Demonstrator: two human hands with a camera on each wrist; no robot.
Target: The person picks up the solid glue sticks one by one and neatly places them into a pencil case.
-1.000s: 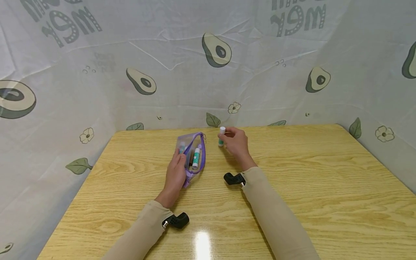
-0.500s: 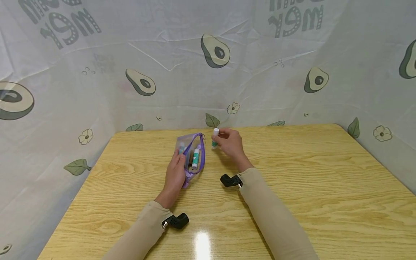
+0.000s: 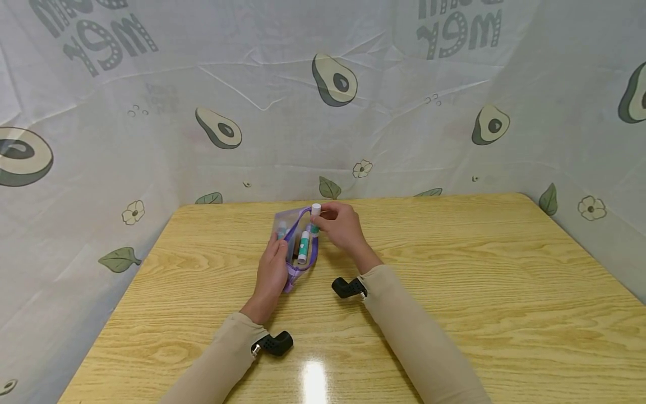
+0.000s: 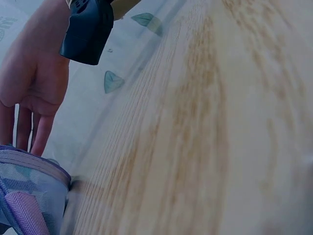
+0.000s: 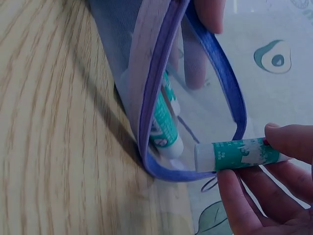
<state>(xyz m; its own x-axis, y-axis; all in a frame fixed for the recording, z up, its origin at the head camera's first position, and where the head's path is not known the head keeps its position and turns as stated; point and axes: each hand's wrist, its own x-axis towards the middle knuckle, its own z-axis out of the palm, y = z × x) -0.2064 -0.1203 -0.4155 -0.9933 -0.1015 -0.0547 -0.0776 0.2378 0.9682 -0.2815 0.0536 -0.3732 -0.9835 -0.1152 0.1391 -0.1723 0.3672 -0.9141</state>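
Note:
A see-through mesh zip pouch (image 3: 316, 252) with purple edging stands on the table, its mouth gaping toward the right. My left hand (image 3: 272, 272) holds it by the left side, thumb at the rim and fingers behind the mesh. Inside lie green-and-white glue sticks (image 5: 165, 128); one more shows dimly through the left wall. Between thumb and fingertips, my right hand (image 3: 345, 227) pinches another glue stick (image 5: 239, 155), white end toward the pouch. In the head view this stick overlaps the pouch's far right rim. The left wrist view catches only the pouch's edge (image 4: 34, 166).
The wood-grain table (image 3: 479, 292) extends to both sides and toward me. Behind it hangs a pale cloth (image 3: 282, 140) printed with avocados. A black wrist camera (image 3: 349, 288) juts from the right sleeve, and another camera (image 3: 276, 343) from the left.
My right hand has carried the glue stick leftward, from beside the pouch to its right rim. The left hand and the pouch have stayed in place.

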